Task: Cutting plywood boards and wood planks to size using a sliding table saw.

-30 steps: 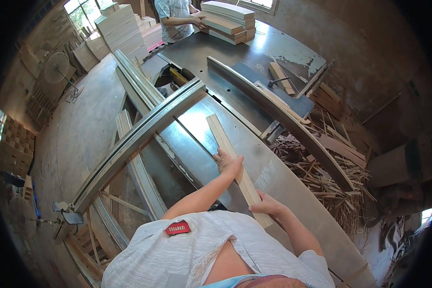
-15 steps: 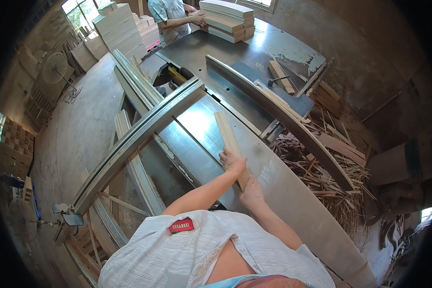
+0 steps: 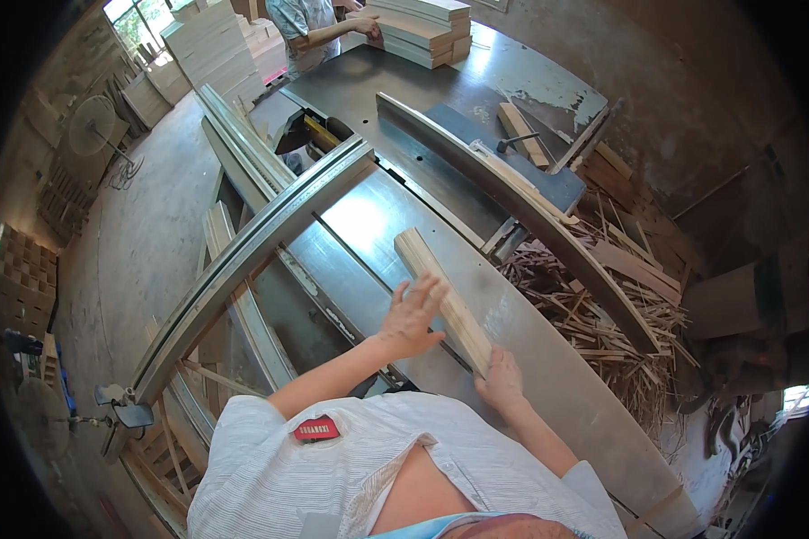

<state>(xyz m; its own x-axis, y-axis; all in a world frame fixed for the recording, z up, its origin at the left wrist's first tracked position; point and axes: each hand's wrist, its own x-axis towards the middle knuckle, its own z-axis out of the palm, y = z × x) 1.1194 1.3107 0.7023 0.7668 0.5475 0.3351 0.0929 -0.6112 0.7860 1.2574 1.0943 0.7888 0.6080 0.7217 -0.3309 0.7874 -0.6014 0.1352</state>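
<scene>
A pale, narrow wooden board [image 3: 458, 314] lies slantwise on the metal saw table [image 3: 548, 377] in front of me. My left hand [image 3: 412, 319] is beside the board's left edge, its fingers spread and the fingertips close to the wood; whether they touch it is unclear. At the board's near end, my right hand [image 3: 502, 382] grips it with the fingers wrapped round the end. The metal fence rail [image 3: 252, 242] crosses the table to the left of the board.
A long curved-looking fence [image 3: 512, 211] runs along the right, beside a heap of wood offcuts [image 3: 629, 359]. Stacked boards [image 3: 413, 36] stand at the table's far end, where a co-worker [image 3: 306, 31] has a hand on them. A blade guard [image 3: 319, 133] sits beyond the rail.
My left hand has let go of the board and moved left, fingers opening. The board has shifted nearer and rolled somewhat, with my right hand still at its near end.
</scene>
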